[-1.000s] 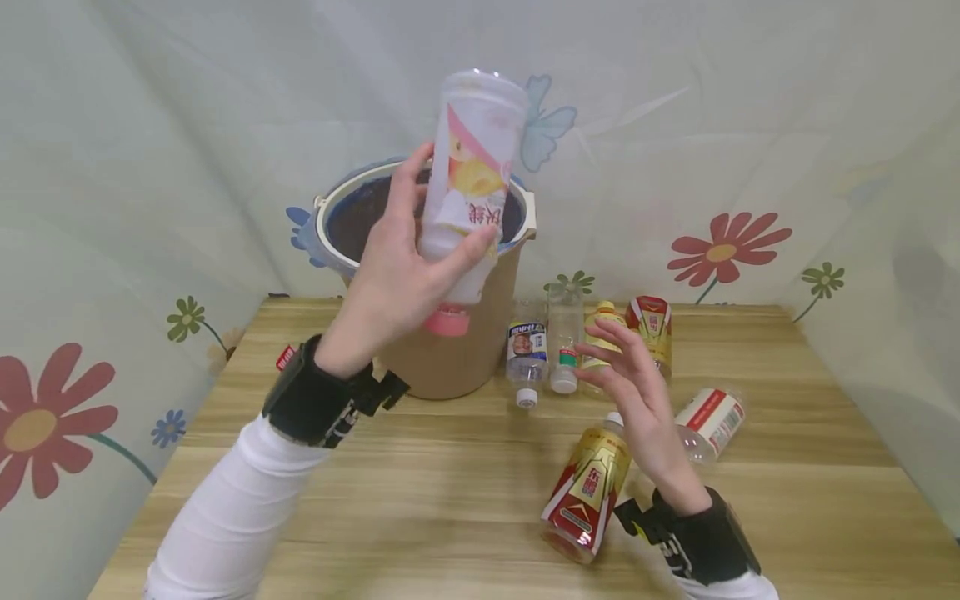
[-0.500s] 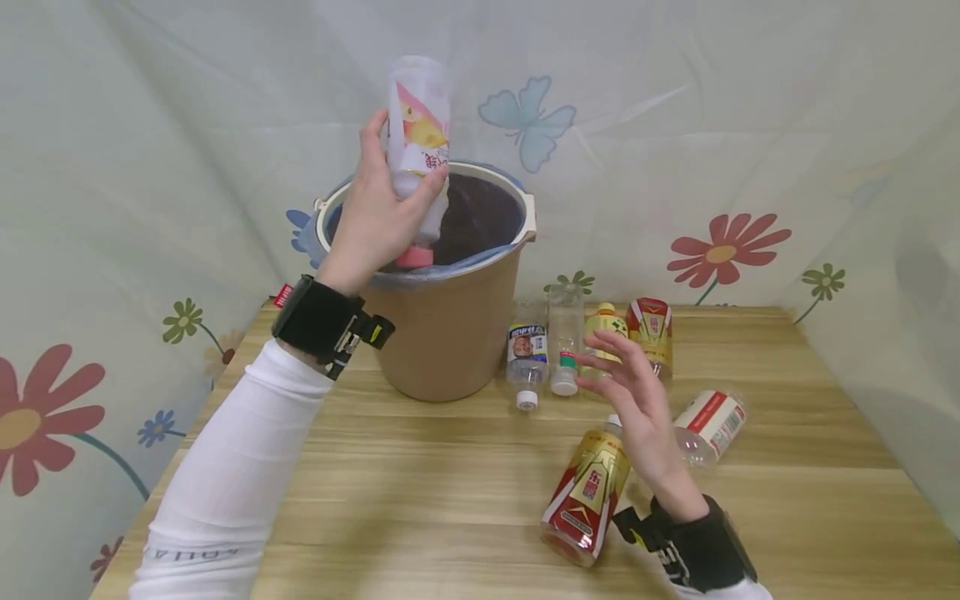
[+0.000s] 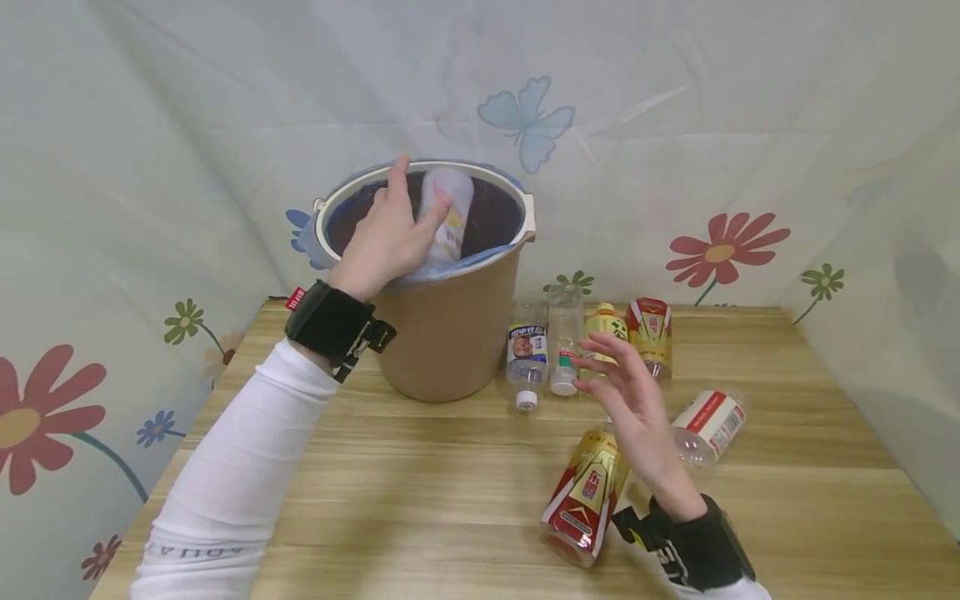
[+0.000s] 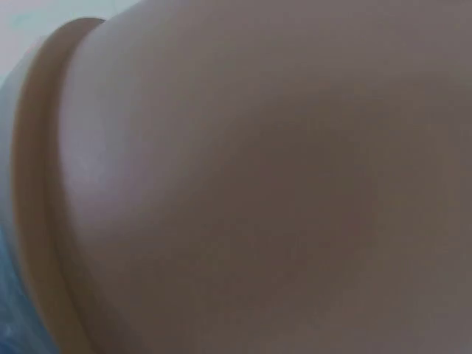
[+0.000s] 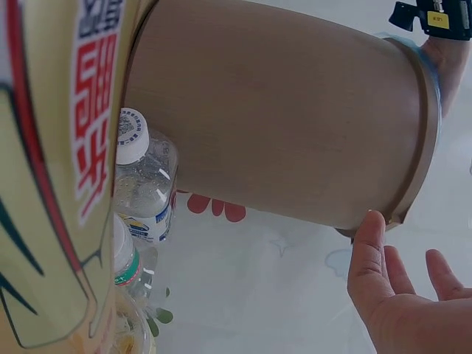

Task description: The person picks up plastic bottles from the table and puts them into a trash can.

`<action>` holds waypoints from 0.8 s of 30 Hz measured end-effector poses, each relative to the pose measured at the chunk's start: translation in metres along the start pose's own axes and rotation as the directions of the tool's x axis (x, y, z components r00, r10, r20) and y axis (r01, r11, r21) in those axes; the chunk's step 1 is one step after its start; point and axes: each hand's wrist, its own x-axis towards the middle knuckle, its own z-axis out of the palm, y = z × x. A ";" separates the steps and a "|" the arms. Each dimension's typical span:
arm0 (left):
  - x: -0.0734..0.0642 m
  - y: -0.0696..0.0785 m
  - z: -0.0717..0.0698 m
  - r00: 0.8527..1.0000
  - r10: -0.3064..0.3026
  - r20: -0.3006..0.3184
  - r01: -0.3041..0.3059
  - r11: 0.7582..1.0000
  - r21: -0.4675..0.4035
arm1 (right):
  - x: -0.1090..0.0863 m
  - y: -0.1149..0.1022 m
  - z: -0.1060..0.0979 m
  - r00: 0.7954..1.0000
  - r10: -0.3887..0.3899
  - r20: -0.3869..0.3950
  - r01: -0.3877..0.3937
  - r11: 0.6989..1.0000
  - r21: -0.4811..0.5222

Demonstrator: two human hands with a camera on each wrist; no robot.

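My left hand [image 3: 390, 229] is over the mouth of a tan bin [image 3: 450, 333], thumb and index finger spread apart. Just beyond the thumb, a white bottle [image 3: 447, 233] with a pink-and-yellow label sits blurred and tilted inside the bin's opening. The bin's wall [image 4: 258, 184] fills the left wrist view, where no hand shows. Holding nothing, my right hand [image 3: 633, 408] hovers with loosely bent fingers above a red-and-gold drink bottle [image 3: 588, 496] lying on the table. That bottle's label looms large in the right wrist view, beside the right hand [image 5: 413, 302].
Right of the bin lie a blue-labelled clear bottle [image 3: 527, 350], a clear bottle with a green band [image 3: 565, 333], a yellow-labelled bottle [image 3: 606, 321] and a red-and-gold one [image 3: 651, 329]. Another clear bottle [image 3: 710, 425] lies farther right on the wooden table [image 3: 420, 500]. A blue liner [image 3: 465, 265] covers the bin's rim.
The left hand moved left and back to the bin, then its fingers parted from the white bottle, which dropped into the bin's mouth. The right hand stayed almost still.
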 end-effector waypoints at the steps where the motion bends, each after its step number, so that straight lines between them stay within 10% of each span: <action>1: -0.001 0.001 0.000 1.000 -0.003 0.009 0.003 1.000 0.011 | 0.000 0.000 0.000 1.000 -0.003 0.003 0.003 1.000 -0.006; 10: -0.018 0.005 0.003 0.992 0.094 -0.084 -0.092 0.995 0.026 | 0.001 -0.002 0.001 1.000 -0.020 -0.001 0.020 1.000 -0.008; 16: -0.031 0.002 0.012 0.957 0.201 -0.208 -0.195 0.980 0.047 | 0.000 0.000 -0.001 1.000 -0.005 0.004 0.005 0.999 -0.033; 20: -0.040 -0.001 0.021 0.881 0.323 -0.345 -0.331 0.943 0.037 | -0.001 0.002 -0.004 1.000 0.004 0.017 -0.003 0.999 -0.053; 24: -0.052 0.000 0.036 0.747 0.460 -0.479 -0.505 0.862 0.041 | -0.002 0.001 -0.007 1.000 0.010 0.007 -0.010 0.997 -0.070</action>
